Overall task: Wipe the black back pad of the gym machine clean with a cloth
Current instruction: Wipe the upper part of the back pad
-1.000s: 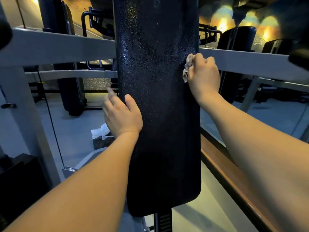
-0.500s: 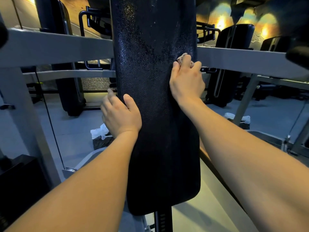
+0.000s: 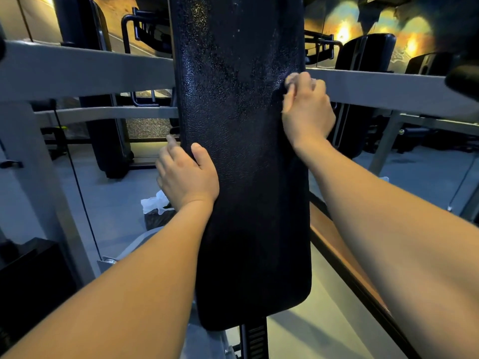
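the tall black textured vinyl back pad (image 3: 241,177) stands upright, glossy and speckled near its top. grey steel frame bars (image 3: 85,71) cross behind it, with amber wall lights (image 3: 343,32) beyond. my left hand (image 3: 186,174) grips the pad's left edge. higher up at the right edge, my right hand (image 3: 307,112) curls round a small pale bunched cloth (image 3: 289,79), which peeks out above my fingers and is pressed to the pad.

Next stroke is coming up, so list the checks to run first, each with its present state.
1. Left hand braces the back pad at its left edge, thumb on the front: ok.
2. Right hand at the pad's right edge: ok.
3. Cloth in the right hand: ok; only a scrap shows above the fingers.
4. Cloth flat against the pad: cannot tell.
5. Upper pad free of specks: not ok, pale specks show.
6. Lower pad clean: cannot tell, too dark.
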A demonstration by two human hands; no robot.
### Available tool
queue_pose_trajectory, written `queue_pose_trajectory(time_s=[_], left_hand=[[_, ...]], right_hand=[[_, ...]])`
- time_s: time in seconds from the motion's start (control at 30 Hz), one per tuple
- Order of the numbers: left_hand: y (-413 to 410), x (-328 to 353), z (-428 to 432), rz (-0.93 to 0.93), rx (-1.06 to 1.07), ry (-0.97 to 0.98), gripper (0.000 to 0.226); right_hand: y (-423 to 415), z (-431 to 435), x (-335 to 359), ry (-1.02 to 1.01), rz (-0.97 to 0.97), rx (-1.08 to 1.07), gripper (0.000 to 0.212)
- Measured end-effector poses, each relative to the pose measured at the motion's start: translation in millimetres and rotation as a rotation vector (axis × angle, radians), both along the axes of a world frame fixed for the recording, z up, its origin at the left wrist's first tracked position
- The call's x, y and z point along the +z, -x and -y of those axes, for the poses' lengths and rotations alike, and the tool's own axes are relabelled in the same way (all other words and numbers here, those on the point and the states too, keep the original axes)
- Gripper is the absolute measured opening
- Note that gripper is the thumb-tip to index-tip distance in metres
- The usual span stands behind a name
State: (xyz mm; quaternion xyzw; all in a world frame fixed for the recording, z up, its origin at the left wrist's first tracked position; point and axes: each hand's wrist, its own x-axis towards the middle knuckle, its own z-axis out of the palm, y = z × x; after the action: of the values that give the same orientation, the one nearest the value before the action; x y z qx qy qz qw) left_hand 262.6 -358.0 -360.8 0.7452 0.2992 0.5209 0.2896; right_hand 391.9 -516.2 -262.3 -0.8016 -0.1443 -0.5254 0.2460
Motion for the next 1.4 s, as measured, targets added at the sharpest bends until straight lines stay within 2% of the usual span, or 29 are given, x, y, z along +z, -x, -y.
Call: queue_pose_trajectory(time_s=[0.03, 0.1, 0.17, 0.23, 0.27, 0.3, 0.37, 0.4, 0.5, 0.6, 0.7, 0.8, 0.87, 0.93, 0.97, 1.03, 1.1, 1.13, 1.17, 1.23, 1.3, 1.33, 1.4], left_hand=[[0, 1, 0, 0.000, 0.004, 0.001, 0.068], [0, 2, 1, -0.002, 0.003, 0.000, 0.071], [0, 2, 1, -0.002, 0.001, 0.002, 0.072], [-1, 1, 0, 0.002, -0.004, 0.001, 0.072], [-2, 1, 1, 0.006, -0.009, -0.002, 0.073], [-2, 1, 1, 0.010, -0.011, -0.004, 0.073], [-2, 0, 1, 0.013, -0.003, 0.000, 0.073], [-2, 0, 1, 0.010, 0.003, 0.003, 0.073], [-2, 1, 2, -0.009, 0.006, 0.009, 0.073], [-2, 1, 1, -0.006, 0.009, 0.015, 0.072], [-3, 1, 1, -0.003, 0.007, 0.018, 0.072], [-2, 2, 2, 0.010, 0.002, 0.019, 0.070], [-1, 2, 2, 0.018, -0.004, 0.019, 0.068], [0, 3, 2, 0.023, -0.010, 0.020, 0.064], [0, 3, 2, 0.024, -0.015, 0.021, 0.062], [1, 2, 2, 0.023, -0.027, 0.021, 0.058], [1, 1, 2, 0.022, -0.030, 0.014, 0.054], [0, 0, 2, 0.021, -0.028, 0.011, 0.054], [0, 0, 1, 0.020, -0.026, 0.009, 0.054], [1, 1, 2, 0.018, -0.020, 0.004, 0.058], [1, 2, 2, 0.018, -0.019, 0.018, 0.060], [1, 2, 2, 0.022, -0.020, 0.031, 0.060], [1, 3, 3, 0.040, -0.033, 0.059, 0.056]], right_hand=[[0, -2, 0, -0.077, -0.031, -0.002, 0.027], [22, -21, -11, -0.033, 0.028, 0.121, 0.025], [43, -37, -30, 0.197, 0.163, 0.317, 0.020], [38, -27, -34, 0.373, 0.261, 0.332, 0.017], [28, -16, -27, 0.355, 0.256, 0.287, 0.017], [15, -5, -18, 0.251, 0.211, 0.214, 0.018], [-10, 15, 0, -0.033, 0.015, 0.069, 0.026], [-20, 20, 3, -0.108, -0.060, 0.046, 0.029], [-14, 23, -8, -0.112, -0.106, 0.110, 0.031], [7, 27, -58, -0.140, -0.117, 0.122, 0.027], [25, 27, -89, -0.088, -0.076, 0.143, 0.024], [10, 15, -47, 0.011, 0.022, 0.088, 0.031], [3, 5, -16, -0.035, 0.017, 0.060, 0.033], [14, -12, -21, -0.046, 0.052, 0.118, 0.029], [26, -20, -34, 0.013, 0.111, 0.186, 0.025], [43, -21, -62, 0.279, 0.263, 0.331, 0.017], [27, -6, -56, 0.523, 0.444, 0.313, 0.012], [14, 2, -42, 0.545, 0.479, 0.266, 0.010], [5, 8, -27, 0.482, 0.461, 0.200, 0.010], [-3, 11, -9, 0.197, 0.285, 0.107, 0.013], [11, -11, -17, 0.052, 0.199, 0.128, 0.020], [22, -24, -24, 0.091, 0.220, 0.201, 0.019], [34, -41, -39, 0.296, 0.367, 0.353, 0.010]])
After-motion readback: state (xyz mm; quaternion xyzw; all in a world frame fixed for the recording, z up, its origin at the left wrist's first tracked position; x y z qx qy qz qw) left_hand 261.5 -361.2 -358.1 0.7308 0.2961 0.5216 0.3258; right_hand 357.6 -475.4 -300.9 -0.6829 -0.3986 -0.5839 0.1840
